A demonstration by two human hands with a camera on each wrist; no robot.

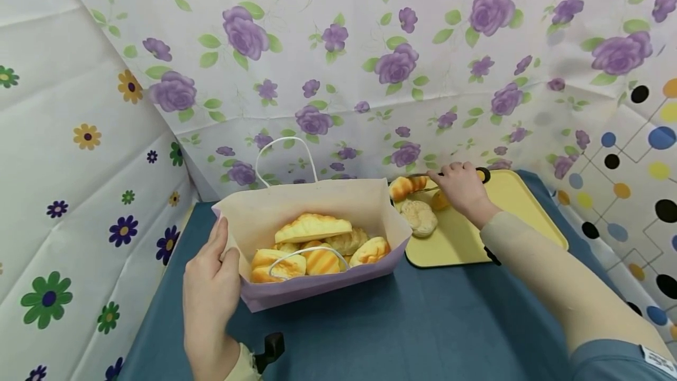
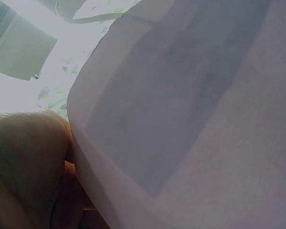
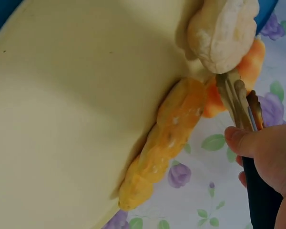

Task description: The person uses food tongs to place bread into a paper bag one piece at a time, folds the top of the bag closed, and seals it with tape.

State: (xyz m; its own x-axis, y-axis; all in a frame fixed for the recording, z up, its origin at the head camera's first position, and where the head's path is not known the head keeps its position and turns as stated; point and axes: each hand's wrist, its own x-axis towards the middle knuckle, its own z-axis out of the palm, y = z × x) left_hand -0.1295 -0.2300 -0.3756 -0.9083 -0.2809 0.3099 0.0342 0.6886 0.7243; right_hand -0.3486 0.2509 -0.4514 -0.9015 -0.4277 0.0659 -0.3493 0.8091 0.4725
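My left hand (image 1: 211,281) grips the left edge of a lilac paper bag (image 1: 322,291). In the left wrist view the bag's side (image 2: 190,105) fills most of the picture beside the hand (image 2: 28,167). Several breads lie inside, a pale crescent-shaped loaf (image 1: 313,227) on top. My right hand (image 1: 459,190) holds metal tongs (image 3: 234,98) with black handles. Their tips are at an orange-brown bread (image 1: 403,187), which is partly hidden in the right wrist view. Close by are a pale round bun (image 1: 419,218) and a long golden bread (image 3: 162,143), largely covered by the hand in the head view.
The yellow tray (image 1: 492,237) lies right of the bag on a blue tablecloth (image 1: 423,322). One white bag handle (image 1: 285,139) stands up at the back; the other droops over the breads. Flower-patterned sheets (image 1: 338,75) hang behind and at the left, a dotted one at the right.
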